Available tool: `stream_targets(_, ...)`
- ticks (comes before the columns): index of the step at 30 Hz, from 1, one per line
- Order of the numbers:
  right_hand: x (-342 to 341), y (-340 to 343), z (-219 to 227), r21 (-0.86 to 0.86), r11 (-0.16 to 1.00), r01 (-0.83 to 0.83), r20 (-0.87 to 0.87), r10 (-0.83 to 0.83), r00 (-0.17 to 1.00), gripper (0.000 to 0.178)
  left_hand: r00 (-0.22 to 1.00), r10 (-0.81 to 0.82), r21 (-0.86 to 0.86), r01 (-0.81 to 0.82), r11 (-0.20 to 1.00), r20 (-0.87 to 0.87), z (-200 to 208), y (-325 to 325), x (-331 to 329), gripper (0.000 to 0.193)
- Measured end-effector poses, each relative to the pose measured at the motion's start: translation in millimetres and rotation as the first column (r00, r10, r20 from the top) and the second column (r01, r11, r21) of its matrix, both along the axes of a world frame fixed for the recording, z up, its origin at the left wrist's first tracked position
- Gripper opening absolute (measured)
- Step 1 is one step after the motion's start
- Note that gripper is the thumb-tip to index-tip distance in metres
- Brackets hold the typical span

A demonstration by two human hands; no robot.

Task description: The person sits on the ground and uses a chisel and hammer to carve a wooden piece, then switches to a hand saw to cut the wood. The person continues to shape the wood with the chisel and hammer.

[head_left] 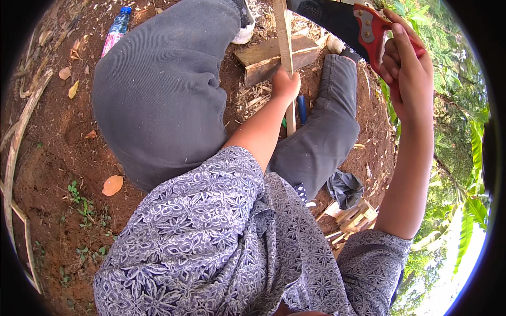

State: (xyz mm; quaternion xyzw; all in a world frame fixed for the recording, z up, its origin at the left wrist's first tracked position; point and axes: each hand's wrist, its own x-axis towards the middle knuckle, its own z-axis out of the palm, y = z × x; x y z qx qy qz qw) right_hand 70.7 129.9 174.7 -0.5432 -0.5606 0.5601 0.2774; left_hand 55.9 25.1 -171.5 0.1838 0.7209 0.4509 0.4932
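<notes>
Item: thin pale wooden slat (285,37), upright over the brown wooden blocks (274,58); my left hand (285,84) grips it. I judge it stiff, light (hold low). Right hand (406,68) clasps red-handled black-bladed saw (342,23).

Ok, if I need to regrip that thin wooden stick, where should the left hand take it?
Around its middle, coming from the side, as the left hand does now. The wooden stick stands nearly upright over the wood blocks, with bare shaft above the hand. The right hand holds the saw raised, clear of it.
</notes>
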Motion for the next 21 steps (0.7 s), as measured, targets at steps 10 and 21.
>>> stream_targets(10, -48.1, 72.3, -85.4, -0.042, 0.997, -0.069, -0.131, 0.063, 0.989, 0.021, 0.997, -0.036, 0.076, 0.04, 0.996, -0.061, 6.8, -1.2, 7.0, 0.024)
stream_targets(21, -1.8, -0.1, 1.4, 0.03, 0.998, -0.057, -0.073, 0.059, 0.996, 0.041, 0.992, 0.046, 0.1, -0.035, 0.994, -0.115, -18.2, -2.7, 0.5, 0.026)
